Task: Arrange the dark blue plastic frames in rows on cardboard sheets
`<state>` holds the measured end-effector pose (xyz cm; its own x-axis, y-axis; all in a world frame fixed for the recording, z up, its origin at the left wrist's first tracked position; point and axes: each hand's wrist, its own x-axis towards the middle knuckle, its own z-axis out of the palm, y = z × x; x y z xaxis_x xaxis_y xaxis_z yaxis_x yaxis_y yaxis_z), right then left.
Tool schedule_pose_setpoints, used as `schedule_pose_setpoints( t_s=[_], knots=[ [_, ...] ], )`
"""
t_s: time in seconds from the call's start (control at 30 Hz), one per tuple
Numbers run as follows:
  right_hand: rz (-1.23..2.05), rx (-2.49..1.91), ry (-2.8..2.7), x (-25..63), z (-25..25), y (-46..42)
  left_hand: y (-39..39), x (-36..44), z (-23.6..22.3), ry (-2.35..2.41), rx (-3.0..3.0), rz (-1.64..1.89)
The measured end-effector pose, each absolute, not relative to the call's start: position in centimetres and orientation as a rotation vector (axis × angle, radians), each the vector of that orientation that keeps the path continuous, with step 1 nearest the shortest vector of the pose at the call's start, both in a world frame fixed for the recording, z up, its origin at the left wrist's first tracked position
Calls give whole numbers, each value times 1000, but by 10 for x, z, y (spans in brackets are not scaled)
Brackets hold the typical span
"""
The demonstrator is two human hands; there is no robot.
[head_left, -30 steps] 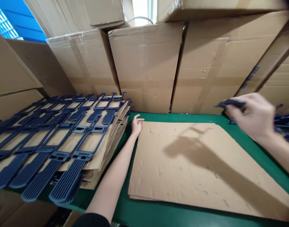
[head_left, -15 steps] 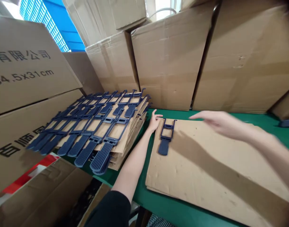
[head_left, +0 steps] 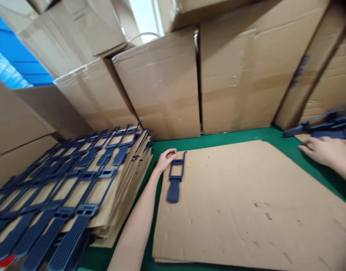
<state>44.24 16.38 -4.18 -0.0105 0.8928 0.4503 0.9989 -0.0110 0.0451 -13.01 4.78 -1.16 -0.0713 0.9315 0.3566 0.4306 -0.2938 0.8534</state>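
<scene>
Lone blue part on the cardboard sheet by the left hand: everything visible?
The blue part looks like moulded plastic, dark navy: an open rectangular frame with crossbars, a hooked prong at the far end, a rounded paddle at the near end. It lies flat near the left edge of the cardboard sheet. The left hand is at its far end; contact is unclear.

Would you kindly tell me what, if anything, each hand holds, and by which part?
It cannot be told: the left hand is at the upper end of the lone blue piece, the right hand by other blue pieces.
</scene>
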Motion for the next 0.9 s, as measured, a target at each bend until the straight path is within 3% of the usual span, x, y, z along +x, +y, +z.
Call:
schedule_pose_setpoints(
  t_s=[0.1, 0.23, 0.5, 0.9],
  knots=[
    [-451, -2133, -1935, 437, -37, 156, 48, -128, -7, 1512, 1751, 1319],
    [-626, -1887, -1867, 429, -35, 152, 51, -126, -4, 1595, 1754, 1315],
    [-581, -1675, -2021, 405, -46, 168, 55, -128, -2, 1694, 1780, 1325],
    [-547, -1829, -1942, 407, -36, 158, 58, -134, -5, 1701, 1796, 1286]
  ],
)
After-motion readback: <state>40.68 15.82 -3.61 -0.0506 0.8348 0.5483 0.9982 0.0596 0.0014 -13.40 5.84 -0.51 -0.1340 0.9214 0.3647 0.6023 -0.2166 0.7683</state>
